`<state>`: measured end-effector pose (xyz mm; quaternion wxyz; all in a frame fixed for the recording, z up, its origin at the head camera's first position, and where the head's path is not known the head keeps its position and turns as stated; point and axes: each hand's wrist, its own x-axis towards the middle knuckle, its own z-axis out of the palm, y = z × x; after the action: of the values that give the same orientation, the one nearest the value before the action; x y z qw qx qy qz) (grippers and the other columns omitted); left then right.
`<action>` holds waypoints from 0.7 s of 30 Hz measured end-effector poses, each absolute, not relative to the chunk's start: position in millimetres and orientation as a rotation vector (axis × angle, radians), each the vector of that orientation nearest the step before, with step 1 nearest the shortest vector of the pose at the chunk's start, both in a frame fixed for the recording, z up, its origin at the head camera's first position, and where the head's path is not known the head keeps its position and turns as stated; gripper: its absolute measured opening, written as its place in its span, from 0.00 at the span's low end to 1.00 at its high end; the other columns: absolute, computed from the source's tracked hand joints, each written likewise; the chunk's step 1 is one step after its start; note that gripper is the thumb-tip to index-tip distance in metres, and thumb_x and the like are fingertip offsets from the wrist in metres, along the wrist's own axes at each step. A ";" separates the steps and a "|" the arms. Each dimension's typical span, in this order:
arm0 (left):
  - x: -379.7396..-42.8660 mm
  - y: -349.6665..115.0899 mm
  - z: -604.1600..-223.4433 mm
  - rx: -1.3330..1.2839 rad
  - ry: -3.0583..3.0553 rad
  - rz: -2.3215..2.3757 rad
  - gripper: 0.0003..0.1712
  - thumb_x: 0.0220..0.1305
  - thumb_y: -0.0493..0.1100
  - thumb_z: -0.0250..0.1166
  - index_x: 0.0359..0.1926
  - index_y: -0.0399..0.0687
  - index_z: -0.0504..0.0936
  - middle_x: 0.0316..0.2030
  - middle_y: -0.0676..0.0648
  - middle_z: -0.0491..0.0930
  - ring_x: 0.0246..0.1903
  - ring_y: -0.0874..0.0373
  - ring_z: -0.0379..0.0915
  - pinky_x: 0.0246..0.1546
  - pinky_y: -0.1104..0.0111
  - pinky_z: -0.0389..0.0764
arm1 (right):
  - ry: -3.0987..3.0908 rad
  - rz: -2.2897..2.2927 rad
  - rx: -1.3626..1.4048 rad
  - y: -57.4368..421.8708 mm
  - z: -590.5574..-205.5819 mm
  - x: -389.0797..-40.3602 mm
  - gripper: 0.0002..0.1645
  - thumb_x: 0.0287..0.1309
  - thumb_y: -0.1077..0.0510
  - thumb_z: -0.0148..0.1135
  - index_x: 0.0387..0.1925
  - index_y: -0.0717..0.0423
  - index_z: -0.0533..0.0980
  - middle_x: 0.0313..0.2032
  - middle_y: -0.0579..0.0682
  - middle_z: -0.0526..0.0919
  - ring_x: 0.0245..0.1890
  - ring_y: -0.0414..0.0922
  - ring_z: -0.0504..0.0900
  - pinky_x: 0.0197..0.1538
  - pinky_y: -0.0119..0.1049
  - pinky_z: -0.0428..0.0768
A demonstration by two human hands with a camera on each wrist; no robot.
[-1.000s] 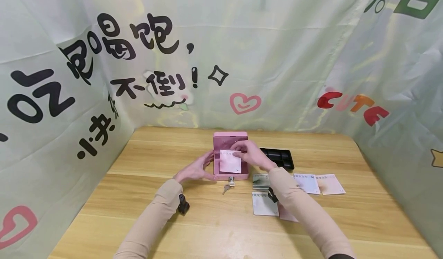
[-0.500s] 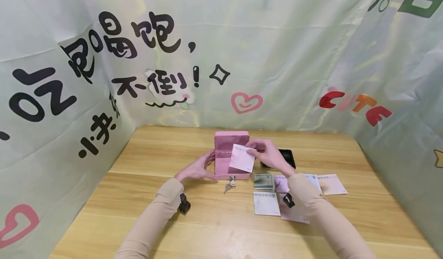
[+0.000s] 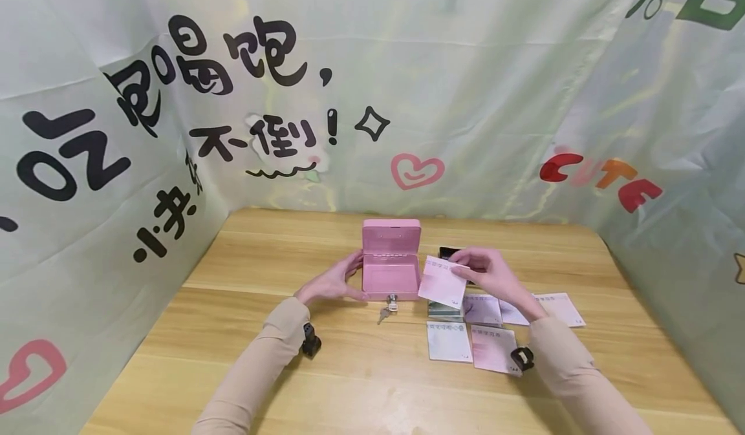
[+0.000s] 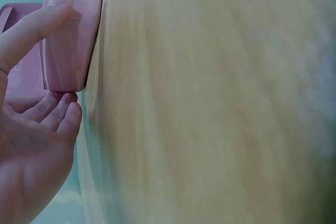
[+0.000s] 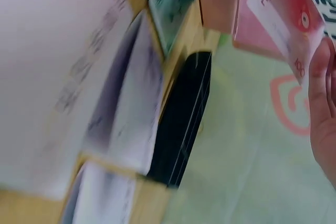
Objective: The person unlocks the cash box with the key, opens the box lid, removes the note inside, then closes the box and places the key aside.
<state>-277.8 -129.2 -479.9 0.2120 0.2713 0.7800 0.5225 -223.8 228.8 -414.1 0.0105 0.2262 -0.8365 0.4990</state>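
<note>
An empty pink cash box [image 3: 392, 276] stands with its lid raised and a key in its front lock. My left hand [image 3: 333, 280] rests against its left side, thumb by the front and fingertips on the side; the left wrist view shows this hand [image 4: 37, 145] from the palm. With thumb and fingers my right hand [image 3: 487, 272] pinches a folded pink banknote [image 3: 441, 282] right of the box, over the green folded note [image 3: 445, 312]. In the right wrist view the banknote [image 5: 286, 17] shows a printed 100.
Several folded notes lie in two rows at right: purple [image 3: 482, 309], pale [image 3: 561, 309], whitish [image 3: 449, 342] and pink [image 3: 495, 346]. A black tray [image 5: 181, 119] lies behind them, partly hidden by the right hand in the head view. Keys [image 3: 383, 315] hang from the lock.
My right hand has lifted the pink banknote out of the cash box and carried it to the right, over the green note. The left hand has stayed at the box.
</note>
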 end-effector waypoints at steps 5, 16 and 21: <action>-277.9 -128.9 -479.9 0.741 2.187 1.432 0.68 0.49 0.31 0.76 0.79 0.35 0.37 0.80 0.33 0.43 0.79 0.37 0.43 0.82 0.48 0.48 | -2.638 1.547 0.709 252.1 -416.0 -211.9 0.11 0.63 0.66 0.64 0.46 0.67 0.81 0.30 0.44 0.86 0.29 0.32 0.83 0.33 0.32 0.86; -278.9 -128.1 -480.7 0.732 2.178 1.443 0.67 0.49 0.31 0.76 0.79 0.36 0.37 0.80 0.35 0.43 0.79 0.39 0.43 0.82 0.49 0.48 | -2.686 1.517 0.702 295.3 -416.1 -195.7 0.11 0.64 0.65 0.64 0.47 0.66 0.80 0.31 0.37 0.86 0.31 0.32 0.84 0.33 0.30 0.84; -277.6 -128.4 -480.0 0.731 2.180 1.439 0.68 0.50 0.32 0.76 0.79 0.36 0.37 0.80 0.35 0.42 0.79 0.38 0.43 0.82 0.48 0.48 | -2.699 1.484 0.741 316.8 -414.5 -190.4 0.10 0.63 0.68 0.63 0.46 0.68 0.80 0.34 0.36 0.87 0.32 0.32 0.85 0.35 0.28 0.86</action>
<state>-277.6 -128.4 -480.0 0.2132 0.2632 0.7853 0.5183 -190.4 316.8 -414.5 -0.0132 0.2340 -0.8519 0.4684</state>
